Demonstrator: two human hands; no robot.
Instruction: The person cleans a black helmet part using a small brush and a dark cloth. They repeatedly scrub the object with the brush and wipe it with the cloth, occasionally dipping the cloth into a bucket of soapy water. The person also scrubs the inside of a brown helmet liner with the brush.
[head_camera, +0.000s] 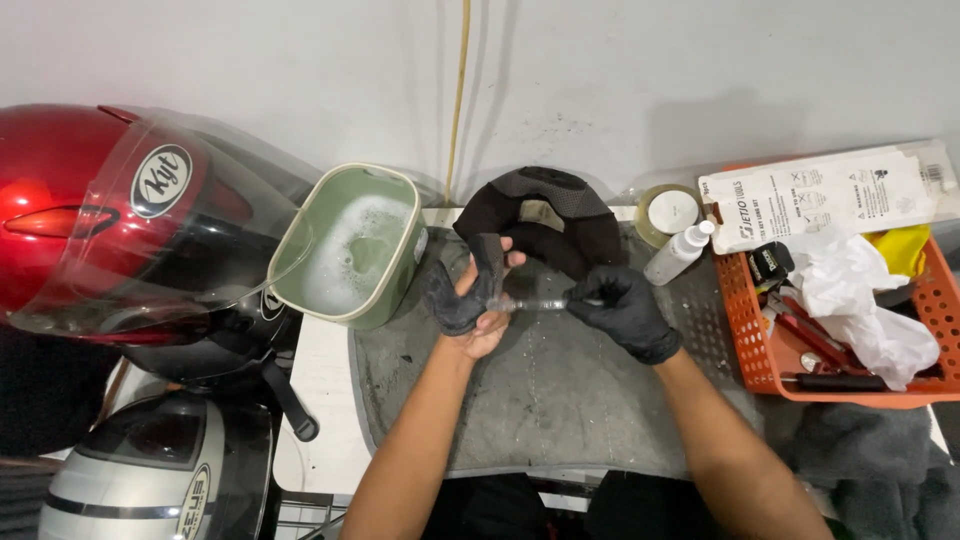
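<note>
Over the grey mat (540, 400) that covers the surface, a dark helmet pad (462, 295) is held up in the left hand (480, 300), which is bare; its fingers are clenched around the pad. The right hand (622, 305), in a black glove, has its fingers closed on the end of a thin clear strip (535, 303) (a plastic tie or tube, it cannot be told exactly) that runs between both hands to the pad. Just behind the hands, a bigger black helmet liner (545, 225) lies on the mat. To the left, a green bucket (350, 245) with foamy water stands near the mat's edge, beside a red helmet (110, 215) and a white helmet (140, 480). At the right, a small white bottle (680, 252) and an orange basket (760, 340) with tools are seen.

The step in hand is judged to be the handling of the strip at the pad, whether pulled out or pushed in. For the next move, a firm hold on the pad and a straight, steady pull along the strip would be needed.
</note>
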